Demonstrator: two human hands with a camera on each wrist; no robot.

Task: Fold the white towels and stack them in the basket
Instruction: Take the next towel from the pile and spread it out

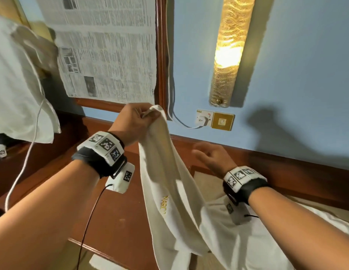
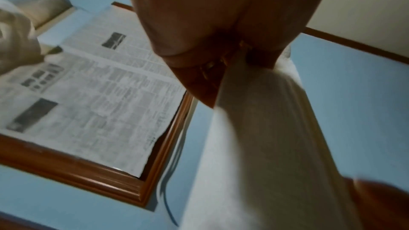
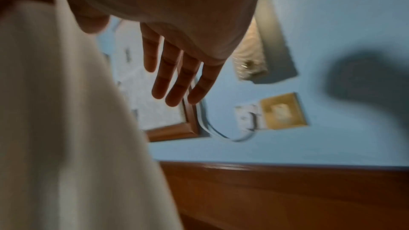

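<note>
Before the blue wall (image 1: 298,55), left hand (image 1: 130,121) pinches towel (image 1: 166,172) aloft.

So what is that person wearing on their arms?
Bare forearms, no sleeves. Each wrist has a black strap with a white band of black-and-white square code markers: left wrist band, right wrist band. A small white box with another marker hangs under each wrist, and a thin black cable runs from the left one.
</note>
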